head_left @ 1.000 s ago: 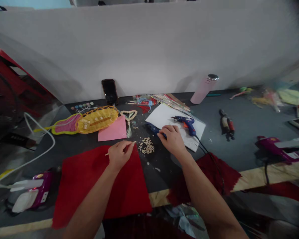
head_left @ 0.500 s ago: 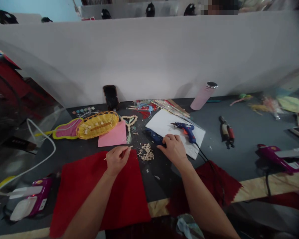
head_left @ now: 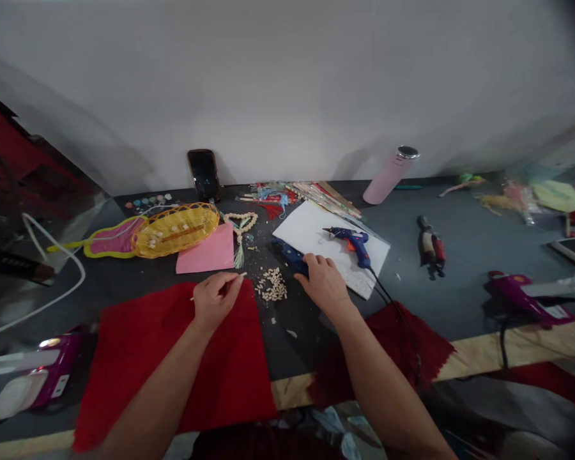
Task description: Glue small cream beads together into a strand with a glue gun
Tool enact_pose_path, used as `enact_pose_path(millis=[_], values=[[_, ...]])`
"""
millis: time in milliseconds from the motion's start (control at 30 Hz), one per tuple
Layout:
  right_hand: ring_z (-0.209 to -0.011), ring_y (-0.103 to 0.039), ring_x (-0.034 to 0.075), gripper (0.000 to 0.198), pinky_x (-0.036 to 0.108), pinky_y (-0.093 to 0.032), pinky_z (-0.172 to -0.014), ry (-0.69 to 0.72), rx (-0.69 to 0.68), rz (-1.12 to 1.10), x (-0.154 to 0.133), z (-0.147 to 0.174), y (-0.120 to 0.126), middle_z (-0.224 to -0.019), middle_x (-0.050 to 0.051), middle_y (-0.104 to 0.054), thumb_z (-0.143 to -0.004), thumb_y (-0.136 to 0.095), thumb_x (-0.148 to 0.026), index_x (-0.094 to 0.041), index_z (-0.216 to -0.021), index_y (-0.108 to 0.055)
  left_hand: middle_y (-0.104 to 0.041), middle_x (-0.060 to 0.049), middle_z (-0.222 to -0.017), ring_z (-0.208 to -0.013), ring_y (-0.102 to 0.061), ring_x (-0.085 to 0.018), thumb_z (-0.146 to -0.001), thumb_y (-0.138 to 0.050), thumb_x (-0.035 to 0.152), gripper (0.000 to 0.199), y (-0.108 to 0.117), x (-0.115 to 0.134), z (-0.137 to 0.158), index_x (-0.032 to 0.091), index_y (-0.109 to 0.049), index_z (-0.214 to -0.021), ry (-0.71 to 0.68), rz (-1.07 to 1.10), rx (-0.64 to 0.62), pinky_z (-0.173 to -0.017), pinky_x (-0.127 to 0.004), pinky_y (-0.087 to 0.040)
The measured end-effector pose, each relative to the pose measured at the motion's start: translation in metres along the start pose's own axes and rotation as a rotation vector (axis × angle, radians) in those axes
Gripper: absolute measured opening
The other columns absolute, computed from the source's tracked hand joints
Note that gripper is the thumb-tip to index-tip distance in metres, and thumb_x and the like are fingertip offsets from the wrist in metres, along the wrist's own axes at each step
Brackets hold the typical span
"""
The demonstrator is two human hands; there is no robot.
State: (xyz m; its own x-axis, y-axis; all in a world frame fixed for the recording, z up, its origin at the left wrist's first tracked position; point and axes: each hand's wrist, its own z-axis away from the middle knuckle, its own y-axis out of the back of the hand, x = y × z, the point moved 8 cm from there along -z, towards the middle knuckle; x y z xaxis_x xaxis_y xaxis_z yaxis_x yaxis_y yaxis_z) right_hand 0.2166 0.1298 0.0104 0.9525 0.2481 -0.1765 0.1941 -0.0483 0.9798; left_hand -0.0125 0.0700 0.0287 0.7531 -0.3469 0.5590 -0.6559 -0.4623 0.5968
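My left hand (head_left: pixel 215 299) is closed in a pinch over the red cloth (head_left: pixel 172 358), holding a thin pale stick (head_left: pixel 242 275) whose tip sticks out past the fingers. Against the near end of a dark blue tool (head_left: pixel 290 254) lies my right hand (head_left: pixel 323 284), its fingers curled over that end. The tool's exact kind is hard to make out. Between the hands, a pile of short pale cut pieces (head_left: pixel 271 285) is scattered on the dark table. A blue glue gun (head_left: pixel 352 239) rests on white paper (head_left: pixel 299 223), to the right of the tool.
A yellow woven basket (head_left: pixel 186 237), pink paper (head_left: pixel 206 252) and a beaded string with tassel (head_left: pixel 241 223) lie at left. Behind stand a phone (head_left: pixel 204 176) and a pink bottle (head_left: pixel 388 179). Pliers (head_left: pixel 431 248) lie at right. Purple devices (head_left: pixel 57 370) with cables sit at both sides.
The view has tipped downward and shifted slightly, so the wall's top edge is out of sight. Both hands keep nearly the same grip and place on the table.
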Motion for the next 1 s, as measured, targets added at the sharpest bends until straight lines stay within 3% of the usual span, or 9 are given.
enact_pose_path(millis=[167, 300, 400, 500, 633, 900, 1000], values=[[-0.088, -0.054, 0.024, 0.022, 0.033, -0.039, -0.076, -0.040, 0.115, -0.179, 0.010, -0.004, -0.001, -0.092, 0.009, -0.063, -0.080, -0.055, -0.031, -0.021, -0.099, -0.055, -0.068, -0.001, -0.070, -0.060, -0.060, -0.011, -0.075, -0.062, 0.024, 0.008, -0.001, -0.001, 0.002, 0.018, -0.067, -0.077, 0.014, 0.012, 0.010, -0.060, -0.022, -0.046], [-0.072, -0.055, 0.017, 0.021, 0.029, -0.041, -0.064, -0.126, 0.165, -0.699, 0.016, -0.004, 0.001, -0.082, 0.004, -0.063, -0.082, -0.049, -0.040, -0.021, -0.091, -0.054, -0.067, -0.001, -0.070, -0.060, -0.059, -0.011, -0.076, -0.061, 0.026, 0.010, -0.001, -0.007, 0.004, 0.018, -0.066, -0.078, 0.058, 0.056, 0.018, -0.061, -0.022, -0.046], [-0.058, -0.052, 0.012, 0.029, 0.025, -0.040, -0.053, -0.169, 0.013, -1.217, 0.007, -0.005, -0.012, -0.074, 0.001, -0.060, -0.080, -0.051, -0.048, -0.021, -0.088, -0.052, -0.067, -0.001, -0.070, -0.061, -0.059, -0.011, -0.077, -0.059, 0.027, 0.012, -0.001, -0.011, 0.005, 0.018, -0.066, -0.079, 0.086, 0.077, 0.023, -0.061, -0.022, -0.045], [-0.053, -0.049, 0.009, 0.035, 0.023, -0.039, -0.049, -0.184, -0.236, -1.527, -0.013, 0.000, -0.025, -0.069, -0.001, -0.058, -0.067, -0.068, -0.044, -0.020, -0.088, -0.053, -0.066, -0.001, -0.069, -0.059, -0.057, -0.011, -0.077, -0.059, 0.029, 0.013, 0.000, -0.011, 0.005, 0.018, -0.066, -0.079, 0.099, 0.092, 0.017, -0.059, -0.021, -0.044], [-0.058, -0.053, 0.009, 0.035, 0.024, -0.042, -0.054, -0.189, -0.353, -1.678, -0.028, 0.007, -0.027, -0.082, 0.000, -0.062, -0.061, -0.075, -0.031, -0.020, -0.089, -0.055, -0.065, 0.000, -0.065, -0.056, -0.056, -0.010, -0.078, -0.058, 0.030, 0.014, 0.003, -0.007, 0.004, 0.018, -0.065, -0.078, 0.091, 0.095, 0.003, -0.057, -0.021, -0.043], [-0.055, -0.049, 0.008, 0.033, 0.019, -0.036, -0.046, -0.250, -0.269, -1.714, -0.022, 0.006, -0.031, -0.067, -0.007, -0.051, -0.065, -0.073, -0.034, -0.024, -0.087, -0.051, -0.066, -0.001, -0.066, -0.056, -0.057, -0.011, -0.078, -0.058, 0.031, 0.015, 0.001, 0.000, 0.002, 0.018, -0.065, -0.076, 0.050, 0.074, -0.005, -0.059, -0.022, -0.044], [-0.058, -0.050, 0.008, 0.034, 0.020, -0.040, -0.050, -0.244, -0.219, -1.754, -0.022, 0.005, -0.030, -0.070, -0.006, -0.053, -0.064, -0.074, -0.034, -0.023, -0.088, -0.051, -0.067, -0.001, -0.068, -0.058, -0.058, -0.011, -0.078, -0.058, 0.029, 0.013, 0.000, 0.001, 0.002, 0.018, -0.065, -0.076, 0.045, 0.062, -0.019, -0.059, -0.021, -0.044]])
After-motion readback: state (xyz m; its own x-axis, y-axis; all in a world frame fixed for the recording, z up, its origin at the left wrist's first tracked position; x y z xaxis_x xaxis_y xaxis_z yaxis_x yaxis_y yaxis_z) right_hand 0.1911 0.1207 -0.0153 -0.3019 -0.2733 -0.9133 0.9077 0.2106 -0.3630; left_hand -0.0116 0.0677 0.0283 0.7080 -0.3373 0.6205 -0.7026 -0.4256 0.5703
